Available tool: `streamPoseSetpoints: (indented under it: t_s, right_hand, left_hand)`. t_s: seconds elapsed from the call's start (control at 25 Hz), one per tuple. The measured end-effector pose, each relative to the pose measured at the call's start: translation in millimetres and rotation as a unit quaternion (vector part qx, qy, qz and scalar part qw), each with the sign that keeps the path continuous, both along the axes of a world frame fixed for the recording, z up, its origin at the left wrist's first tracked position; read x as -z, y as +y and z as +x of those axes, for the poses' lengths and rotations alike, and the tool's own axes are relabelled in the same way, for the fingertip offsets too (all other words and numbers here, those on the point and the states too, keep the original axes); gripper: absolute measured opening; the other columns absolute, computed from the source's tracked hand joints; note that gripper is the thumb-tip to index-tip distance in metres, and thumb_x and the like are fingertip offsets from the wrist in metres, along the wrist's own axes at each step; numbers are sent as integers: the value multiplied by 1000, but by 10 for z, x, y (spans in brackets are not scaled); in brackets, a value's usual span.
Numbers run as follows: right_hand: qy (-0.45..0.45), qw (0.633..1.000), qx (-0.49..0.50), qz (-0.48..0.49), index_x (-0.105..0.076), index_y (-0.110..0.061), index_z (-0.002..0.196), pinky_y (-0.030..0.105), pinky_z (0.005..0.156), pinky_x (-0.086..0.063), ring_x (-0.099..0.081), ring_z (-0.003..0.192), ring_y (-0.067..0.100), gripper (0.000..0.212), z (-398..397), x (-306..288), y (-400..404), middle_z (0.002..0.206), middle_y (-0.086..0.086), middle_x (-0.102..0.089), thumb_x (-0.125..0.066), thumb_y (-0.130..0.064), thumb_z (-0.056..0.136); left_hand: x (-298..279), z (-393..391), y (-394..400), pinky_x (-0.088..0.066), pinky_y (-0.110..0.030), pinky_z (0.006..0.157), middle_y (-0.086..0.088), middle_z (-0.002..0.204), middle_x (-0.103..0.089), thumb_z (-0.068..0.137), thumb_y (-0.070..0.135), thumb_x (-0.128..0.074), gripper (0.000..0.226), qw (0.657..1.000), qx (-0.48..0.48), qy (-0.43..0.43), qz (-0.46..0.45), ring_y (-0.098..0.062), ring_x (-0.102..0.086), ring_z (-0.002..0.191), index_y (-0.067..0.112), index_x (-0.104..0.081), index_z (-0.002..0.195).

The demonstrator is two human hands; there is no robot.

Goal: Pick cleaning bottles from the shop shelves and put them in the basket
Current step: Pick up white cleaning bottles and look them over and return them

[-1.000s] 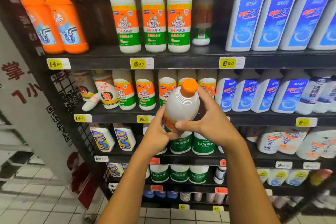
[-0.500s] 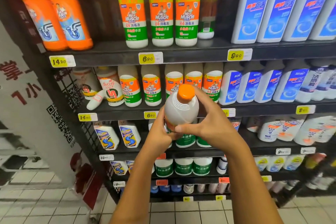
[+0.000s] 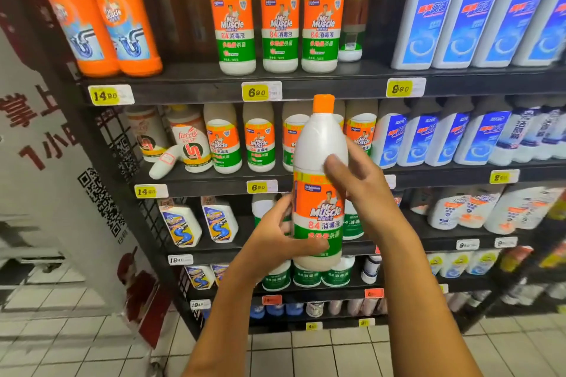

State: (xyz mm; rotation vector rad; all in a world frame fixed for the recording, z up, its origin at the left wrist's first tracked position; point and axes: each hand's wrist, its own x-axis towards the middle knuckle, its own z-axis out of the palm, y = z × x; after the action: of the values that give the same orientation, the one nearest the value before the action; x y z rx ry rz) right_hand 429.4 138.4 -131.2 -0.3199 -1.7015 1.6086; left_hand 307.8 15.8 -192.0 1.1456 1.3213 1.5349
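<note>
Bottle: a white bottle (image 3: 318, 193) with an orange cap (image 3: 323, 103) is held upright in front of the shelves, its orange and green "Mr Muscle" label facing the camera.
Left hand: the left hand (image 3: 275, 232) grasps the lower part of the bottle from the left, thumb across the green band of the label, fingers curled round the side.
Right hand: the right hand (image 3: 358, 187) grasps the bottle's upper body from the right, thumb lying on the white shoulder just above the label (the other fingers are hidden behind the bottle).
Place: the bottle is off the shelf, in the air between the two hands, in front of the second and third shelves.
Top shelf: two orange bottles (image 3: 101, 18) stand at the left, three matching white bottles (image 3: 278, 18) in the middle, blue-labelled bottles (image 3: 477, 12) at the right.
Second shelf: a row of smaller white bottles (image 3: 242, 141) with the same label stands behind the held one; a small white bottle (image 3: 162, 162) lies tipped over at the left.
Price tags: yellow tags (image 3: 257, 92) reading 14.90, 6.90 and 9.90 sit along the top shelf edge.
Lower shelves: green-labelled bottles (image 3: 306, 277) stand just below the held bottle's base.
Floor: pale tiles (image 3: 337, 352) run under the shelving.
Basket: not in view.
</note>
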Motion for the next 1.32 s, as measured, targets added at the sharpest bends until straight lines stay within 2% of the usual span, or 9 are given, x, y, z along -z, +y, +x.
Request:
streamPoseSetpoints:
  t_s: [0.16,0.24,0.36,0.56,0.8,0.92,1.04,1.2,1.32]
  right_hand:
    - [-22,1000,5,-20,-54,-40,133,23,70,-58,-74,96,18,56,-22,37,-68,109,-3,-75,-72,-45,80]
    - [-27,999,5,-31,-53,-41,131,28,73,-60,-74,96,20,55,-37,55,-69,108,-2,-76,-71,-47,80]
    - [-42,998,-13,-40,-55,-47,126,40,88,-58,-72,102,20,42,-48,25,-19,113,-3,-74,-65,-50,85]
    - [-21,998,10,-66,-61,-40,122,38,84,-61,-73,100,21,39,-130,30,76,111,-2,-75,-68,-51,85]
    - [-59,989,8,-135,-56,-30,128,46,86,-59,-73,101,26,59,-113,47,262,115,7,-74,-69,-62,79]
    - [-66,970,-61,-225,-53,-24,137,56,95,-52,-67,112,35,73,-55,36,422,123,16,-69,-63,-66,78]
    - [-54,952,-73,-291,-55,-13,136,58,97,-51,-66,113,39,67,-52,13,478,124,21,-67,-68,-52,84]
    - [-45,947,-49,-313,-62,-12,128,56,98,-51,-69,109,35,56,-73,-19,533,117,17,-71,-68,-49,87]
    - [-36,943,-53,-326,-62,-11,129,54,98,-52,-68,111,34,57,-64,-57,568,119,19,-70,-67,-50,87]
  left_hand:
    - [22,23,-126,-57,-27,85,6,123,-70,63,22,-88,70,999,17,-29,2,-18,-69,110,29,-57,125]
    - [17,16,-159,-56,-26,85,5,122,-70,63,24,-87,69,999,28,-37,0,-18,-68,110,28,-57,125]
    - [-46,4,-181,-56,-28,85,1,119,-72,62,27,-85,65,999,26,-47,-4,-20,-69,109,24,-59,122]
    - [-202,5,-143,-57,-28,82,-3,117,-73,69,34,-79,56,999,17,-48,-12,-22,-70,108,19,-61,121]
    - [-329,137,-58,-59,-29,70,-7,111,-75,72,47,-74,47,992,21,-104,-67,-22,-73,97,24,-70,112]
    - [-363,221,22,-60,-40,79,-8,110,-75,70,54,-73,45,990,-1,-112,-80,-23,-73,97,26,-76,105]
    - [-441,315,116,-58,-44,85,-10,111,-75,67,63,-77,57,985,-33,-144,-89,-25,-73,100,22,-76,106]
    - [-570,409,247,-59,-38,58,-10,103,-76,52,69,-72,84,976,-41,-200,-82,-25,-75,85,22,-63,120]
    - [-621,446,279,-58,-37,54,-10,99,-76,53,68,-72,85,975,-51,-203,-76,-26,-75,81,19,-61,122]
